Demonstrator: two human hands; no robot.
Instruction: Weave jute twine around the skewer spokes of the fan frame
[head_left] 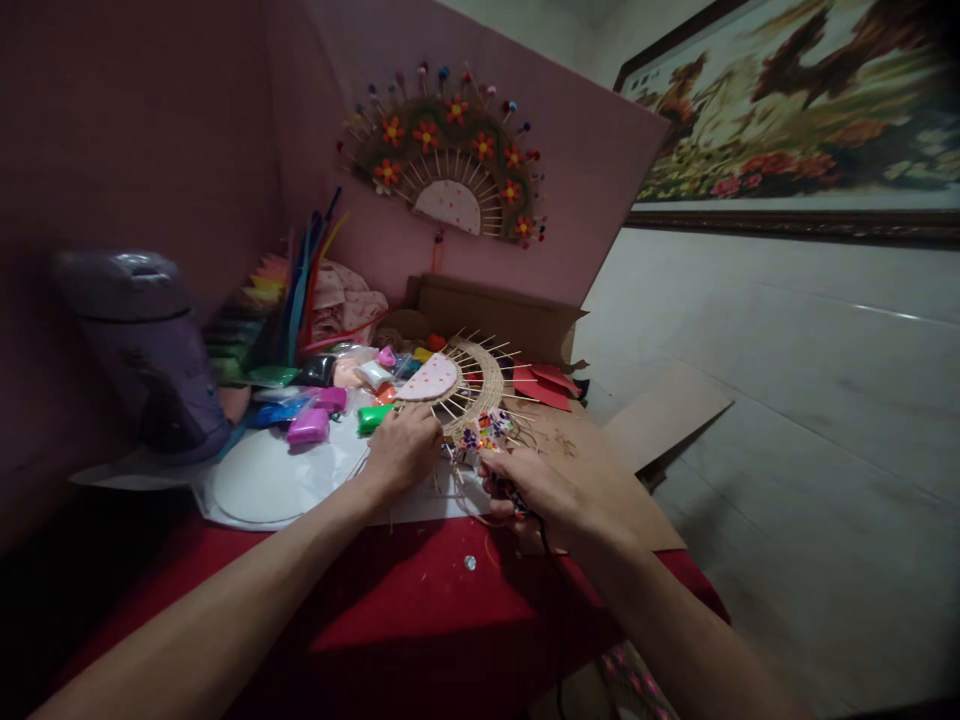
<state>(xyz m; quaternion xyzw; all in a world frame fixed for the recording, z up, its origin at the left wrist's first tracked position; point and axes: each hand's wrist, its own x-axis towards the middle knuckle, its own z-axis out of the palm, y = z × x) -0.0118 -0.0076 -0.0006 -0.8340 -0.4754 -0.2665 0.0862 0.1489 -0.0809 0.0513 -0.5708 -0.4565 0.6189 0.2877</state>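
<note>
A half-round fan frame of thin sticks, wound with a band of twine (491, 380), lies before me. At its centre is a white half-disc with red dots (427, 378). My left hand (405, 445) is closed on the near edge of this fan, close to the half-disc. In my right hand (529, 480) is a flower-patterned glue gun (484, 432), a dark cord trailing down from it. Its front end lies over the near end of the twine band; the nozzle tip cannot be made out. Loose twine hangs beneath.
Packets of coloured clay (309, 424), a white disc (259, 478) and a purple bottle (142, 350) stand to the left. Cardboard (600, 460) and red paper (544, 383) lie right. A finished flowered fan (450, 150) hangs on the pink board behind. Red cloth (420, 600) covers the table.
</note>
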